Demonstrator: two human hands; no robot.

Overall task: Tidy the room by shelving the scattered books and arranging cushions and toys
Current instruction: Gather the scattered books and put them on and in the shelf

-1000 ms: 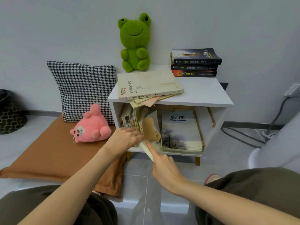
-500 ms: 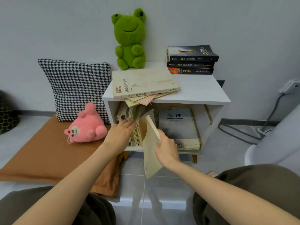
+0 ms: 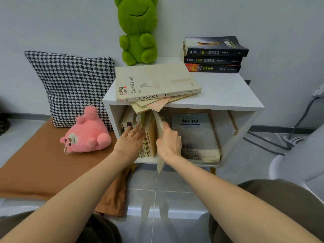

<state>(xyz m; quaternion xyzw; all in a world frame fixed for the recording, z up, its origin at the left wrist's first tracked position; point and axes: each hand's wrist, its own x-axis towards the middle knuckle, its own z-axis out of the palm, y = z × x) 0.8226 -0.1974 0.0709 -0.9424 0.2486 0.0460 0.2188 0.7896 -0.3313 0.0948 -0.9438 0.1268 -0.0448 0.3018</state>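
- Our right hand grips the thin cream book. The book stands upright with its top inside the white cabinet and its bottom corner hanging below the shelf lip.
- Our left hand lies flat, fingers straight, pressing the upright row of books leftward.
- If that pressure slackens, we expect the row to lean back, close the slot and buckle the soft cover.
- The low corner may catch the shelf edge unless we lift it first.
- The fanned pile overhangs the cabinet top just above, so an upward knock could tip it off.
- The leaning physics textbook might slide into the gap.
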